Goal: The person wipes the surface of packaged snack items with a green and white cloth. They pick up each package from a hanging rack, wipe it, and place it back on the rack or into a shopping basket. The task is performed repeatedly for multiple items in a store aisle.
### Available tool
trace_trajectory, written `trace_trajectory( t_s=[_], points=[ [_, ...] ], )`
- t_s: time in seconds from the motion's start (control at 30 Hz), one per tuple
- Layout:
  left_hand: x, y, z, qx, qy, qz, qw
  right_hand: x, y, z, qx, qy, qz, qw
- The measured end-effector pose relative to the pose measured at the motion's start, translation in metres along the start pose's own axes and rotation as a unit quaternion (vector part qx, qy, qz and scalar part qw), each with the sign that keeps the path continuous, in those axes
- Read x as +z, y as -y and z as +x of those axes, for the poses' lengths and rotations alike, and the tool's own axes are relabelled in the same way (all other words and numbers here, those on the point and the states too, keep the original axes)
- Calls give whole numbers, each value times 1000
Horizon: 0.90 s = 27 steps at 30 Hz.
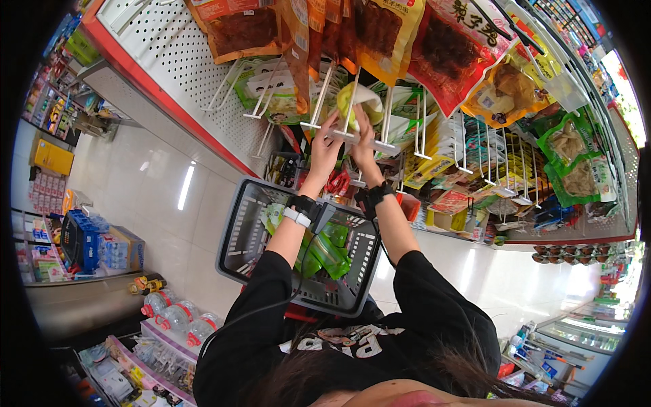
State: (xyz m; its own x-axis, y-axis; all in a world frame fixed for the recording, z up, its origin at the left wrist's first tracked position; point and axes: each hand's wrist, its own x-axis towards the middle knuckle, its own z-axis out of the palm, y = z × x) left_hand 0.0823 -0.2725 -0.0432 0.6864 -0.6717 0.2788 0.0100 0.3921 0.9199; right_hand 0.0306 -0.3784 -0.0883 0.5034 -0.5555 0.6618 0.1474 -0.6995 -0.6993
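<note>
Both arms reach forward to a pegboard rack of hanging snack packets. My left hand (325,152) is beside a metal display hook, fingers up near a green and white packet (360,104). My right hand (363,140) touches the lower side of that packet, on the other side of the hook. Whether either hand grips it is hard to tell. Below my forearms stands a grey plastic shopping basket (227,231) with several green packets (325,252) in it. Large red packets (447,56) hang above my hands.
The white perforated shelf (168,66) with its red edge curves along the left. More hooks with yellow packets (432,152) project at the right. Large plastic bottles (178,315) stand at the lower left, and blue-wrapped goods (81,241) on the tiled floor (163,224) farther left.
</note>
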Motion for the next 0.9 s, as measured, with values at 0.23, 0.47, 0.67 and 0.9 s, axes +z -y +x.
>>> trace_trajectory(
  t_s=[0.23, 0.47, 0.67, 0.9],
  points=[
    [-14, 17, 3, 32, 43, 73, 996, 9, -5, 47, 145, -39, 74, 986],
    [-21, 30, 5, 1, 57, 119, 991, 19, -28, 85, 206, -71, 29, 976],
    [-17, 17, 7, 20, 77, 107, 991, 17, -25, 80, 173, -99, 48, 979],
    [-16, 16, 5, 76, 43, 150, 985, -1, 48, 22, 178, -37, 215, 960]
  ],
)
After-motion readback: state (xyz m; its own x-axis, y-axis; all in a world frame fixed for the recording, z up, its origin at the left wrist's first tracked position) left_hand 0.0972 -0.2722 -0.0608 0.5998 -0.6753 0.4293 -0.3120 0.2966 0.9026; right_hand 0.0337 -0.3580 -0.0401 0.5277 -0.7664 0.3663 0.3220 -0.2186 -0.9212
